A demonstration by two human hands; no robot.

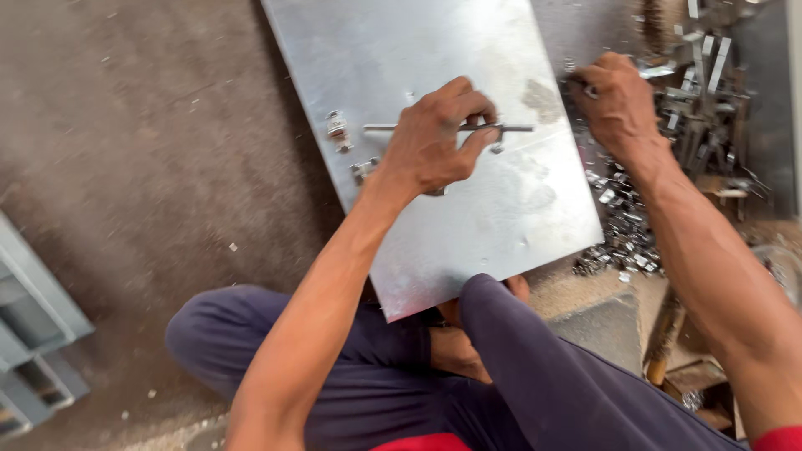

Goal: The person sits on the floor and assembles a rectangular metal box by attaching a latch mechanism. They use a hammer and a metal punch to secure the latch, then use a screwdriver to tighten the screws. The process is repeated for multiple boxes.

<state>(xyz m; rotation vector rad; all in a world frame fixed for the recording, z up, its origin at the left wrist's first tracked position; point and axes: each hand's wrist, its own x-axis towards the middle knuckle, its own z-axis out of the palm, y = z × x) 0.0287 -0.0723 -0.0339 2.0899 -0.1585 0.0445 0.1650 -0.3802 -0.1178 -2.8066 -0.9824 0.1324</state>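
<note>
Bare forearms, dark purple trousers (535, 376), red shirt (777, 438).

Views: one, the head camera.
Position: above a seated person, at head height.
Facing: steeply down, over the knees to the floor (150, 150).
Nearness: close; forearms and a metal sheet (443, 50) fill the frame.
Shared part: none, no second view.
</note>
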